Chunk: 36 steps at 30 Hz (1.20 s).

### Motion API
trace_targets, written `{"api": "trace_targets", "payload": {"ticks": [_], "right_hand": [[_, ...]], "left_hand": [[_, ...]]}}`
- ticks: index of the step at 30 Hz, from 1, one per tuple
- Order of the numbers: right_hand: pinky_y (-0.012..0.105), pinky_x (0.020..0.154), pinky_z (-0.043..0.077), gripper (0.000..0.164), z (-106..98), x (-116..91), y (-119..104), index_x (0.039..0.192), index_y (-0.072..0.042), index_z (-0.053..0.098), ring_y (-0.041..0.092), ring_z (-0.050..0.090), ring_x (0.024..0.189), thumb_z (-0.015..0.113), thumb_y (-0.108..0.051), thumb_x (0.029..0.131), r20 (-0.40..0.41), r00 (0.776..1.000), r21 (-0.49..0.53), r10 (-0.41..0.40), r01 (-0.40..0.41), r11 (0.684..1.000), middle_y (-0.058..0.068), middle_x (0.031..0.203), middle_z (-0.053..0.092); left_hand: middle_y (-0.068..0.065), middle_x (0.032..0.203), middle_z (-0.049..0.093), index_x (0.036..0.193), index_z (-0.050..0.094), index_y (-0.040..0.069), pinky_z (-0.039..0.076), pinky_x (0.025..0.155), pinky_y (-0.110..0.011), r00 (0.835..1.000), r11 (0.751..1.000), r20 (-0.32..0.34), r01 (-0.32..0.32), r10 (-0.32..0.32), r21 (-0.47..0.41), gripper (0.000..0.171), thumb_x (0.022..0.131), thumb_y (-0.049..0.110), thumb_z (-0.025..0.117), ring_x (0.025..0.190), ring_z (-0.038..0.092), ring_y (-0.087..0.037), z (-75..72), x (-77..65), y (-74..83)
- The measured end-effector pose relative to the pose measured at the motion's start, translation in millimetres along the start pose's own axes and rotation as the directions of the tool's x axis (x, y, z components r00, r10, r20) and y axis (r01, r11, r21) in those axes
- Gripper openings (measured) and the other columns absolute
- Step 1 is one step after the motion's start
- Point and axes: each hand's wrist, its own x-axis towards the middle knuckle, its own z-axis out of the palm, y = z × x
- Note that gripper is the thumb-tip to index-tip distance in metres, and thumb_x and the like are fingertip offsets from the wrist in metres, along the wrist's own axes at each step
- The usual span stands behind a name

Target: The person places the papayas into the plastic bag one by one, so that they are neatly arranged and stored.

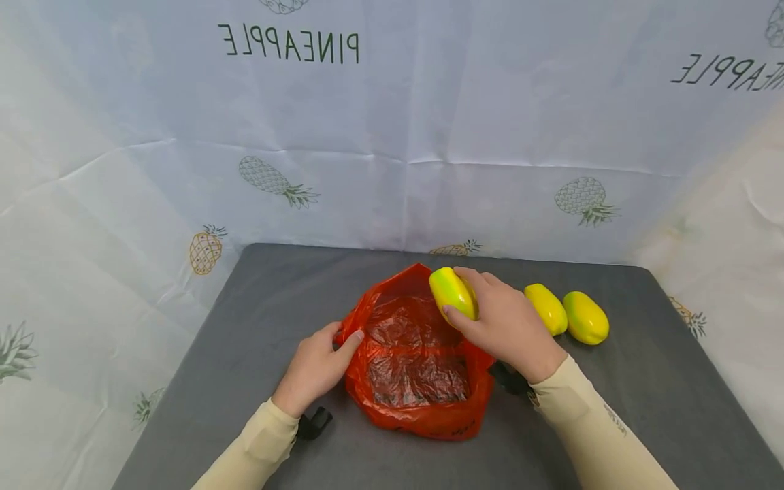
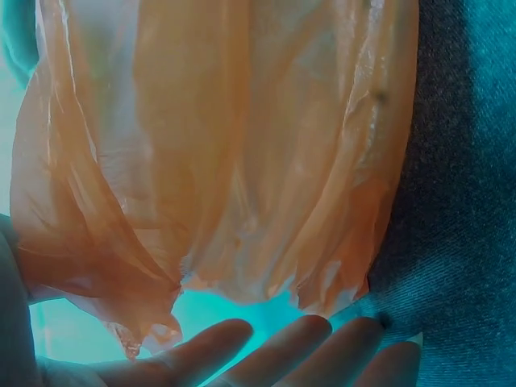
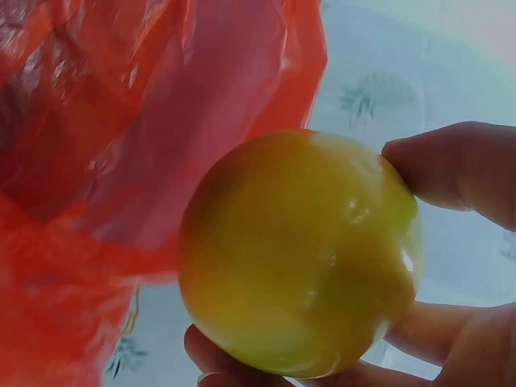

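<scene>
A red plastic bag [image 1: 422, 415] stands with its mouth spread wide in the middle of the table. My left hand [image 1: 318, 364] pinches its left rim between thumb and forefinger. In the left wrist view the other fingers [image 2: 298, 347] stretch out below the bag's thin side [image 2: 242, 161]. My right hand [image 1: 511, 323] grips a glossy yellow mango [image 1: 452, 291] with a greenish tinge, above the right side of the bag's mouth. In the right wrist view, thumb and fingers wrap round the mango [image 3: 298, 258], beside the red plastic [image 3: 153, 153]. The bag's underside is hidden.
Two more yellow mangoes, one [image 1: 546, 309] partly behind my right hand and another [image 1: 586, 318] beside it, lie on the right of the grey table [image 1: 245, 313]. A pale curtain [image 1: 490, 102] printed with pineapples hangs behind the table's far edge and along both sides.
</scene>
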Motion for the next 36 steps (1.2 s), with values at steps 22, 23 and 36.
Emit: {"api": "trace_targets", "payload": {"ticks": [22, 23, 36], "right_hand": [[0.034, 0.067, 0.052, 0.063, 56.2, 45.7, -36.3, 0.148, -0.010, 0.057, 0.017, 0.059, 0.076, 0.076, -0.042, 0.097, 0.176, 0.977, -0.016, -0.117, 0.122, 0.992, 0.004, 0.105, 0.068], [0.033, 0.067, 0.052, 0.062, 58.1, 47.1, -36.8, 0.148, -0.010, 0.057, 0.017, 0.059, 0.076, 0.076, -0.042, 0.098, 0.181, 0.977, -0.014, -0.115, 0.119, 0.993, 0.004, 0.104, 0.068], [0.034, 0.067, 0.053, 0.056, 77.5, 62.1, -45.1, 0.139, -0.009, 0.060, 0.019, 0.058, 0.075, 0.077, -0.042, 0.098, 0.214, 0.970, -0.025, -0.112, 0.120, 0.992, 0.004, 0.098, 0.065]], "left_hand": [[-0.001, 0.084, 0.071, 0.116, 0.070, 0.012, 0.052, 0.059, -0.031, 1.000, 1.000, 0.008, -0.002, 0.002, 0.005, 0.033, 0.105, 0.043, 0.068, 0.065, 0.062, -0.015, 0.2, 3.0, 3.5], [-0.001, 0.083, 0.070, 0.115, 0.070, 0.012, 0.052, 0.059, -0.031, 1.000, 1.000, 0.007, -0.003, 0.003, 0.005, 0.033, 0.105, 0.043, 0.068, 0.065, 0.062, -0.015, 0.0, 2.6, 3.3], [-0.002, 0.085, 0.069, 0.113, 0.071, 0.012, 0.052, 0.063, -0.031, 0.999, 0.999, -0.025, -0.029, 0.030, 0.016, 0.023, 0.109, 0.033, 0.064, 0.068, 0.061, -0.015, -1.8, 3.7, -1.2]]}}
